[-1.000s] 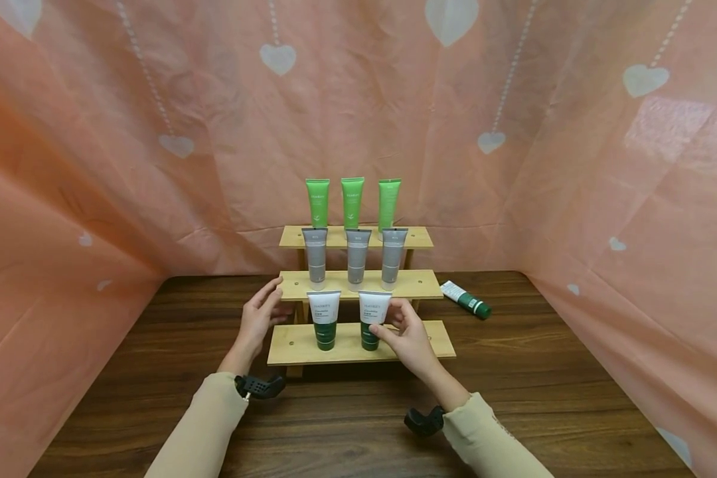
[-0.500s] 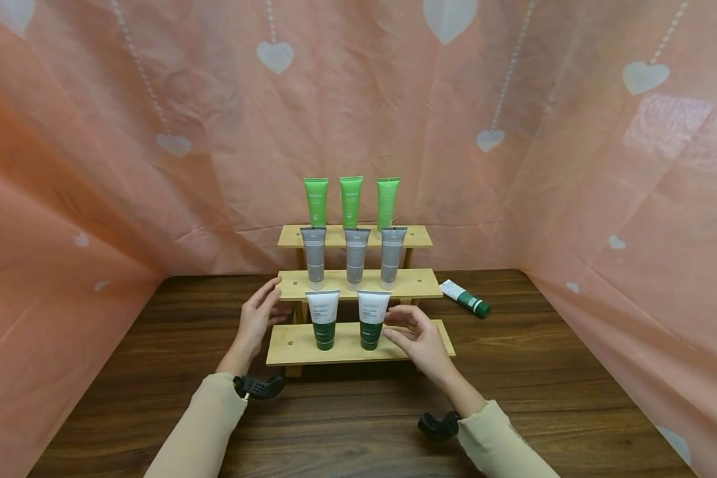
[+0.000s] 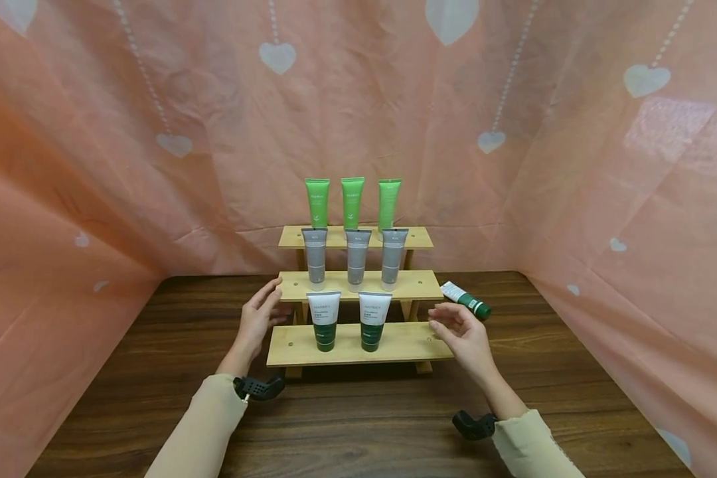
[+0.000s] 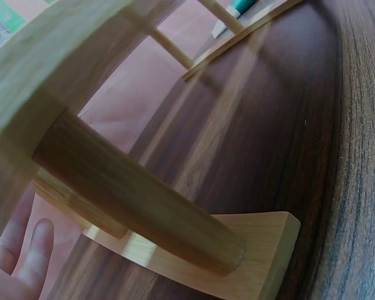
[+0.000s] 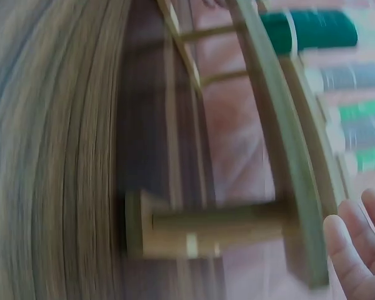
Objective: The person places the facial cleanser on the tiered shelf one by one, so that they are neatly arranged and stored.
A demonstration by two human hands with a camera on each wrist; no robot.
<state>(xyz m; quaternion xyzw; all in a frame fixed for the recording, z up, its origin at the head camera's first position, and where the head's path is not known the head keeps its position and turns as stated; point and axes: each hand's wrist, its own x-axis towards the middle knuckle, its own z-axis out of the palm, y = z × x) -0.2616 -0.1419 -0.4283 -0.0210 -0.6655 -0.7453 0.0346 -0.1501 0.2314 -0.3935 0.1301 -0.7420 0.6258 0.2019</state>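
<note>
A three-tier wooden display stand (image 3: pixel 406 343) stands on the table. Two white-and-green squeeze tubes (image 3: pixel 324 322) (image 3: pixel 373 320) stand cap down on its bottom shelf, at left and middle. My left hand (image 3: pixel 255 323) touches the left end of the middle shelf with fairly straight fingers; in the left wrist view, fingers (image 4: pixel 40 244) show behind the stand's leg. At the bottom shelf's right end, my right hand (image 3: pixel 463 335) holds nothing, its fingers loosely bent. A third white-and-green tube (image 3: pixel 467 300) lies on its side on the table, just behind that hand.
Three grey tubes (image 3: pixel 357 257) stand on the middle shelf, and three bright green tubes (image 3: pixel 352 201) on the top one. Brown wood-grain table (image 3: pixel 346 425) lies in front and at both sides. Pink heart-print cloth (image 3: pixel 233 166) hangs behind and beside it.
My right hand has let go of the middle white-and-green tube and moved right, towards the stand's right end. The left hand has stayed in place.
</note>
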